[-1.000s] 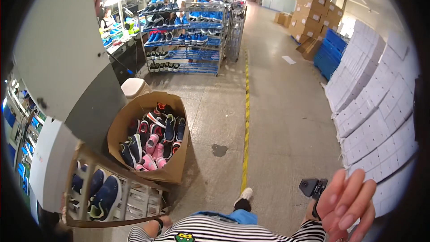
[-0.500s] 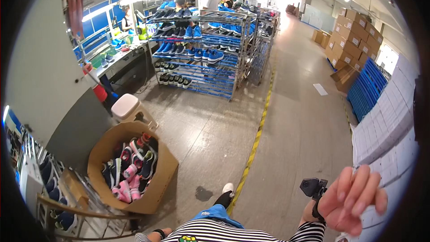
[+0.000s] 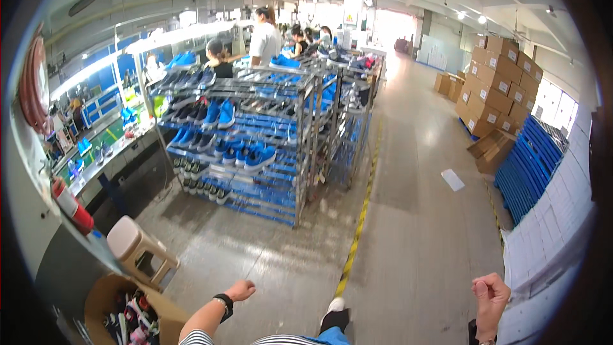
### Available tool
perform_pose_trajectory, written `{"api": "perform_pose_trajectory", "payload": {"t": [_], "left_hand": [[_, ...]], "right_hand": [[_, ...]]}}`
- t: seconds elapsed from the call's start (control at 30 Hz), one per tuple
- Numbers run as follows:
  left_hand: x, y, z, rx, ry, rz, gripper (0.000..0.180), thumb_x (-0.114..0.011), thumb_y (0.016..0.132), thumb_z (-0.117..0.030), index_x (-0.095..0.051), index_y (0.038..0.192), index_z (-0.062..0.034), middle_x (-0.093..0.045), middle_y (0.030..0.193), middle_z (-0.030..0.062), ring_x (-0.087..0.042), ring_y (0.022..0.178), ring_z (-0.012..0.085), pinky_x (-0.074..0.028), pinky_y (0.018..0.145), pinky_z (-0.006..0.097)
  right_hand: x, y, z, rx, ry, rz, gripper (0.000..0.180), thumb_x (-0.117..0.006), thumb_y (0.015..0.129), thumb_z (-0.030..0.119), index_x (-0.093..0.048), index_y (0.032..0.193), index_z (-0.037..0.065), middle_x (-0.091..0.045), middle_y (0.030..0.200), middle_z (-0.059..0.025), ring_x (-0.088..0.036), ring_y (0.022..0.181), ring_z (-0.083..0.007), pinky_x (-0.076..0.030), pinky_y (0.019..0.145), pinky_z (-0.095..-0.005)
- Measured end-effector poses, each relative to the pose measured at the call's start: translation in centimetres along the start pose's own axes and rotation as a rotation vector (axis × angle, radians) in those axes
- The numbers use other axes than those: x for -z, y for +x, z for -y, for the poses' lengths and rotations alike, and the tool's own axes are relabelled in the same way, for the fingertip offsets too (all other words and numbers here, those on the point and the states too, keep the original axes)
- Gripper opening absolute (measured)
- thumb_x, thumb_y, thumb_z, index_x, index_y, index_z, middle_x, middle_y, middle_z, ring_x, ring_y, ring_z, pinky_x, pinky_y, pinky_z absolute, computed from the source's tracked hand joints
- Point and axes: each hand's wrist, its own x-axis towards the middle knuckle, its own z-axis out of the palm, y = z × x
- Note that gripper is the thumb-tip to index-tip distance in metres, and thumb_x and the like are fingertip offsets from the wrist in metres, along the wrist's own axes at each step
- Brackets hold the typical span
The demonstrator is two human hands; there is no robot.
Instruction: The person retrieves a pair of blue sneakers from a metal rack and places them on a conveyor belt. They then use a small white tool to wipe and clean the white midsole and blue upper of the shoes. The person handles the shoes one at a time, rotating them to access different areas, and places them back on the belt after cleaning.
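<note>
In head view, can count one left hand [image 3: 241,291], cannot tell if open or closed, and one right hand [image 3: 490,297], curled closed, nothing visible inside. Near the left, see one carton [image 3: 169,313] with several shoes [image 3: 131,314], one stool [image 3: 124,237]; near the right, a white stack [image 3: 543,236].

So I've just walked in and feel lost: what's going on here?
A person is on a factory floor with nothing visible in either hand. The left hand is to the right of a cardboard box of shoes; the right hand is near the white stack. Ahead, a metal rack holds more shoes, and other people are beyond it.
</note>
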Motion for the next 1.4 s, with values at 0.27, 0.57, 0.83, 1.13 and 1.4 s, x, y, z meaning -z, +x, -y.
{"api": "perform_pose_trajectory", "payload": {"t": [0.27,0.57,0.83,1.13,1.4], "left_hand": [[9.6,13.0,-5.6,0.427,-0.142,-0.316,0.038,-0.056,0.083,-0.032,-0.066,0.104,-0.0016,-0.066,0.1,0.0206,-0.064,0.096,0.0324,-0.048,0.087,0.038],[32.5,33.2,-25.0,-0.052,-0.134,-1.462,0.04,-0.062,0.08,-0.014,-0.054,0.117,-0.0031,-0.051,0.116,0.0138,-0.051,0.108,0.0272,-0.044,0.09,0.04],[43.7,54.0,-34.5,-0.343,0.424,-1.169,0.048,-0.067,0.079,-0.03,-0.055,0.116,-0.0009,-0.047,0.121,0.0179,-0.048,0.111,0.0396,-0.04,0.094,0.052],[40.2,58.2,-28.5,0.524,-0.689,-1.211,0.031,-0.061,0.085,-0.022,-0.061,0.104,0.0025,-0.064,0.089,0.0137,-0.061,0.081,0.0257,-0.049,0.075,0.033],[43.0,65.5,-35.0,0.739,-0.131,-1.728,0.044,-0.064,0.084,-0.038,-0.063,0.096,0.0043,-0.061,0.084,0.0126,-0.058,0.076,0.0175,-0.048,0.067,0.031]], "right_hand": [[-20.3,38.9,-6.9,0.518,0.094,0.563,0.006,-0.067,0.081,0.008,-0.067,0.079,0.003,-0.062,0.072,-0.0077,-0.057,0.062,-0.0171,-0.044,0.057,-0.0284],[-52.7,74.7,-7.4,1.127,-0.335,0.929,0.017,-0.067,0.079,0.018,-0.065,0.088,0.003,-0.063,0.075,-0.0132,-0.063,0.074,-0.0277,-0.049,0.066,-0.0371],[-67.3,99.0,-9.9,1.006,-0.734,1.063,0.029,-0.07,0.074,0.025,-0.067,0.096,0.006,-0.067,0.09,-0.0165,-0.064,0.088,-0.0331,-0.05,0.079,-0.0408],[-103.3,116.8,-6.3,1.138,-0.446,0.804,0.016,-0.064,0.077,0.016,-0.069,0.089,0.006,-0.067,0.088,-0.0171,-0.064,0.089,-0.0333,-0.049,0.084,-0.0398],[-123.7,116.3,-7.5,0.803,-0.387,0.824,0.069,-0.065,0.076,0.056,-0.051,0.127,0.013,-0.034,0.144,-0.0146,-0.035,0.13,-0.0325,-0.033,0.103,-0.0487]]}}
